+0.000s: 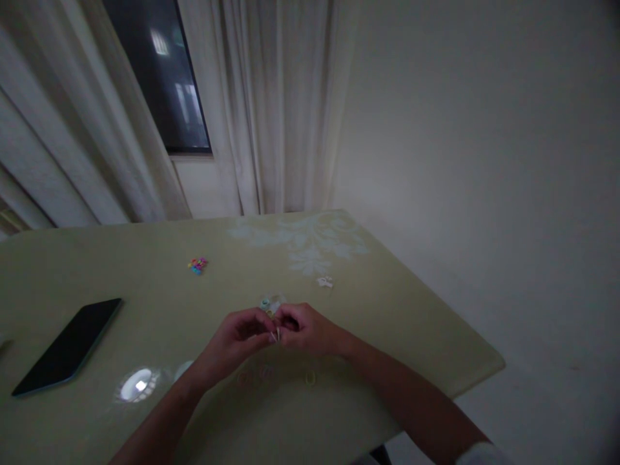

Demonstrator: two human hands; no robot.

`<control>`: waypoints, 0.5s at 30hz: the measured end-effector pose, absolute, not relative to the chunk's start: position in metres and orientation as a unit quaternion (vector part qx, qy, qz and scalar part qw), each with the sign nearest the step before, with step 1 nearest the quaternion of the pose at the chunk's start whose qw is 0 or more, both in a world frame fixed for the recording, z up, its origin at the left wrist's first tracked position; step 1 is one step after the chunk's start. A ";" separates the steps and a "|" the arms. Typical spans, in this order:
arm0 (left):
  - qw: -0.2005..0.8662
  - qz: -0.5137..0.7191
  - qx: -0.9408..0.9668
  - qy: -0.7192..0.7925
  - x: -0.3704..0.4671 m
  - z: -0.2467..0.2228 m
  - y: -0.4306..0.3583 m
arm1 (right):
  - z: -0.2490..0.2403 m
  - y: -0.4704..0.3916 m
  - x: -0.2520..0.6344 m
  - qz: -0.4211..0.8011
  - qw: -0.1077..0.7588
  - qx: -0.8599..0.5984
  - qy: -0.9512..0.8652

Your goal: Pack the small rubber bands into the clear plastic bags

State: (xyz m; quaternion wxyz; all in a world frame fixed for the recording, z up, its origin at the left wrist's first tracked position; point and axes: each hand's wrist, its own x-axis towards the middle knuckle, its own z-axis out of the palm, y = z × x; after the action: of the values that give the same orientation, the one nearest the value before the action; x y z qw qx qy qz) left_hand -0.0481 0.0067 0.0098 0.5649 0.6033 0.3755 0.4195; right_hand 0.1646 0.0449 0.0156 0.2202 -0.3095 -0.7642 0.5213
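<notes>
My left hand (245, 337) and my right hand (306, 329) meet above the table, fingertips almost touching. Both are closed in a pinch on a small pale thin piece (276, 336), too small and blurred to name. Just behind the fingers lie a small green ring-like item (265, 303) and something clear, perhaps plastic, partly hidden by the hands. On the near side of the hands, a yellow loop (310, 378) rests on the tabletop. Faint pinkish loops (266, 372) lie to its left.
The pale green table (145, 271) carries a black tablet (70, 345) at left. A small pile of bright coloured pieces (197, 265) sits farther back, and white pieces (325, 282) lie right of centre. Curtains (285, 116) and a wall border the table.
</notes>
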 end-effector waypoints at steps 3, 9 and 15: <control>0.551 0.436 0.596 0.388 -0.047 0.008 0.006 | 0.015 0.041 0.163 0.544 0.248 -0.308 -0.740; 0.481 0.468 0.643 0.369 -0.049 0.008 0.007 | 0.010 0.046 0.160 0.589 0.273 -0.321 -0.689; 0.424 0.494 0.656 0.382 -0.055 0.012 0.010 | 0.004 0.052 0.158 0.574 0.315 -0.322 -0.684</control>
State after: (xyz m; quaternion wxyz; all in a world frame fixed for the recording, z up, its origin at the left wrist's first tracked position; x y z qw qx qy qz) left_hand -0.0550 0.0100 0.0122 0.4241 0.6557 0.3823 0.4940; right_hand 0.1585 0.0516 0.0040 0.3150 -0.3218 -0.6840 0.5739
